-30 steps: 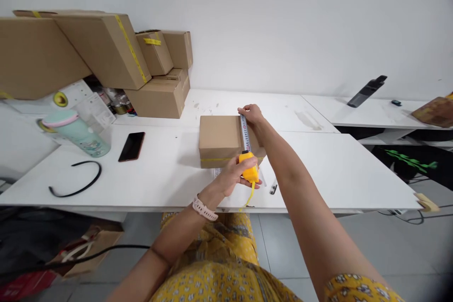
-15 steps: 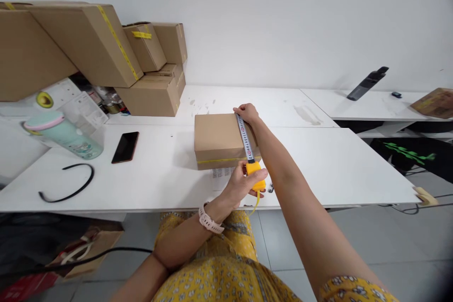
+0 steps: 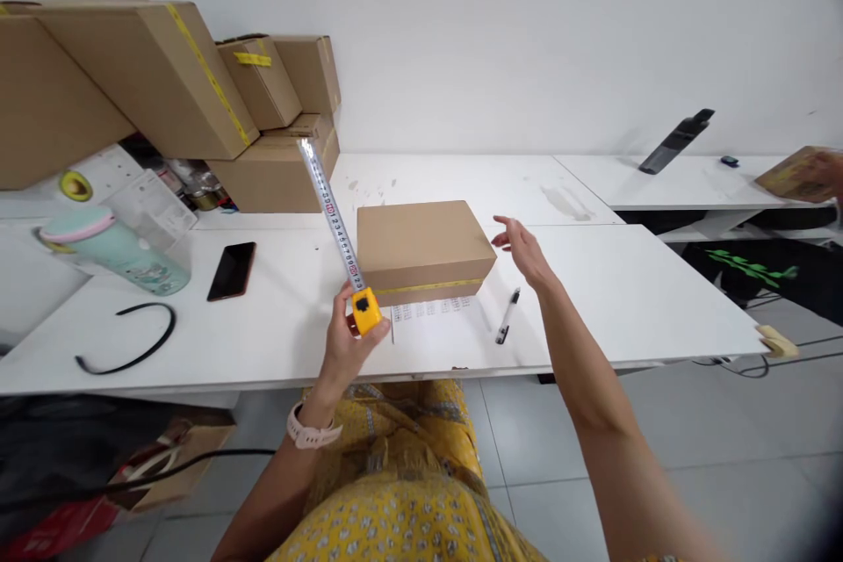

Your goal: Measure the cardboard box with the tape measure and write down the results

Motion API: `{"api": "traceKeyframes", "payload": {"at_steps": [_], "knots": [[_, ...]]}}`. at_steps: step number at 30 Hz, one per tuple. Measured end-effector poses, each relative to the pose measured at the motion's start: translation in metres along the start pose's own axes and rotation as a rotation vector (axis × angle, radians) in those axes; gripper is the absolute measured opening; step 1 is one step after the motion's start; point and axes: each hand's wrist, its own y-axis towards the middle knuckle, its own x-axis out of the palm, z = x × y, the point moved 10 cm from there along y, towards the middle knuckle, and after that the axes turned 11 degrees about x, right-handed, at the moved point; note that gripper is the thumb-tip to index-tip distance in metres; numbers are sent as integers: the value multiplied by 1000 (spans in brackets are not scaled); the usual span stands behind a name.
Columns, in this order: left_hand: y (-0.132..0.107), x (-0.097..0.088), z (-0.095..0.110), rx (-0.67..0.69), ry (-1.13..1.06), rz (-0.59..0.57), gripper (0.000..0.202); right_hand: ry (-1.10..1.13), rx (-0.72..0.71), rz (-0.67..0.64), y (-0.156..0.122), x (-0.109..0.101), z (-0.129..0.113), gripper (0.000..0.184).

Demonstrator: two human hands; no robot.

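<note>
My left hand (image 3: 349, 338) is closed around a yellow tape measure (image 3: 366, 311). Its silver blade (image 3: 333, 215) is drawn out and points up and away, left of a closed cardboard box (image 3: 418, 237). A yellow strip runs along the box's front side. Off the box's right end, my right hand (image 3: 520, 250) hovers with its fingers apart and nothing in them. A printed sheet of paper (image 3: 431, 329) lies partly under the box's near side. Right of the paper rests a black and clear pen (image 3: 507, 316).
Several cardboard boxes (image 3: 190, 79) are stacked at the back left. Nearer stand a mint-green tumbler (image 3: 118, 250), a phone (image 3: 232, 271) and a black curved band (image 3: 141, 351). On the right are a dark bottle (image 3: 677, 142) and another person's hand (image 3: 826, 171) at a brown box (image 3: 790, 176).
My left hand has carried the tape measure left, off the box. My right hand has let go of the blade's end and moved right. The pen and more of the paper now show.
</note>
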Motion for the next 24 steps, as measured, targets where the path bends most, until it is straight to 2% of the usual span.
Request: {"api": "traceKeyframes", "payload": {"at_steps": [3, 5, 9, 12, 15, 17, 19, 22, 24], "knots": [[18, -3, -12, -98, -115, 3, 69, -83, -80, -76, -30, 15, -2, 74], [33, -3, -2, -103, -165, 7, 68, -139, -152, -51, -35, 18, -17, 71], [68, -4, 39, -10, -197, -5, 63, -263, -211, 88, -16, 9, -57, 58], [93, -2, 60, 5, -178, -33, 59, -406, -284, 241, 4, 2, -88, 47], [103, 3, 78, 57, -147, -12, 57, -544, -437, 257, 17, 21, -117, 37], [95, 15, 87, 105, -164, -27, 59, -592, -504, 172, 24, 44, -126, 34], [74, 38, 84, 83, -210, -119, 61, -609, -508, 122, 28, 61, -129, 38], [26, 82, 57, -102, -278, -340, 61, -620, -476, 171, 32, 69, -129, 38], [-3, 103, 38, -219, -310, -431, 62, -623, -474, 204, 31, 70, -129, 40]]}}
